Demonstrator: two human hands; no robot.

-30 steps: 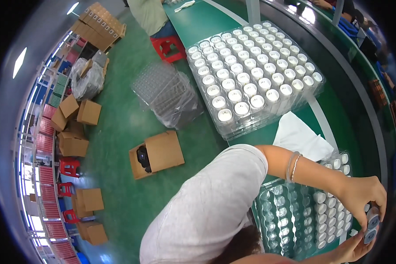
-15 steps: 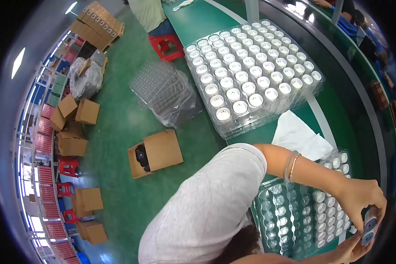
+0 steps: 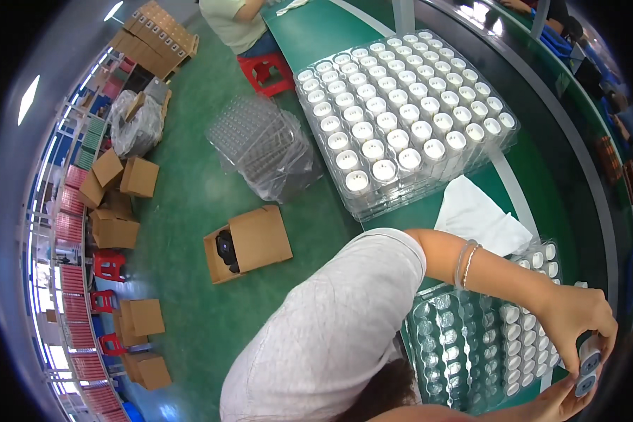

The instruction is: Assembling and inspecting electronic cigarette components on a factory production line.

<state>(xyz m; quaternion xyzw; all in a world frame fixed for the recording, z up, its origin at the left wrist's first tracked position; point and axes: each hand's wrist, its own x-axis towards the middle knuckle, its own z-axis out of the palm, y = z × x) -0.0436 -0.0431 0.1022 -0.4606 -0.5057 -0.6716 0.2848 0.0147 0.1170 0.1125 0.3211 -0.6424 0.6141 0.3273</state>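
At the right edge my left hand [image 3: 580, 320], with two bracelets on its wrist, is closed around a small white cylindrical part with a grey end face [image 3: 590, 363]. Just below it, a second grey-faced cylindrical part [image 3: 585, 385] sits against the fingertips of my right hand [image 3: 566, 401], which is closed on it. Whether the two parts are joined, I cannot tell. Under my hands lies a clear plastic tray [image 3: 464, 352]. Its right side holds rows of white cylindrical parts [image 3: 513, 348], while its left pockets show no white parts.
A stack of clear trays [image 3: 380, 207] full of white cylinders stands farther up the green table. A white cloth [image 3: 482, 218] lies between the trays. On the floor are an open cardboard box [image 3: 260, 243], bagged trays [image 3: 267, 148] and a red stool [image 3: 267, 70] with a person seated on it.
The grey-faced parts have shifted slightly between my fingers, with my hands nearly in place. A white piece now shows above my left hand. The seated person's arm has come into view.
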